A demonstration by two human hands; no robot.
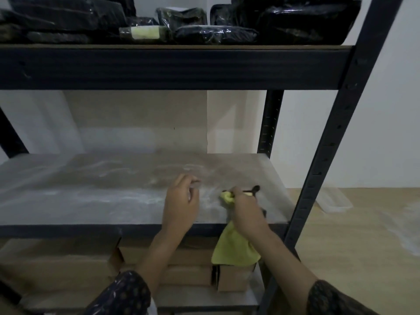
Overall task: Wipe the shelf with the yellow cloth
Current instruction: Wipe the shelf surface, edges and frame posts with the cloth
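A dusty grey shelf board (102, 189) fills the middle of the head view. My right hand (246, 211) grips the yellow cloth (235, 246) near the shelf's front right. One bunched end of the cloth shows above my fingers and the rest hangs down over the front edge. A small dark object (253, 189) lies on the board right by my right fingers; whether I hold it too is unclear. My left hand (181, 201) hovers over the board just left of the cloth, fingers loosely curled, holding nothing.
Dark metal uprights (322, 155) frame the shelf on the right. The shelf above holds several black plastic-wrapped packs (216, 34). Cardboard boxes (68, 264) sit on the lower shelf. A clear plastic container (334, 201) lies on the wooden floor at right.
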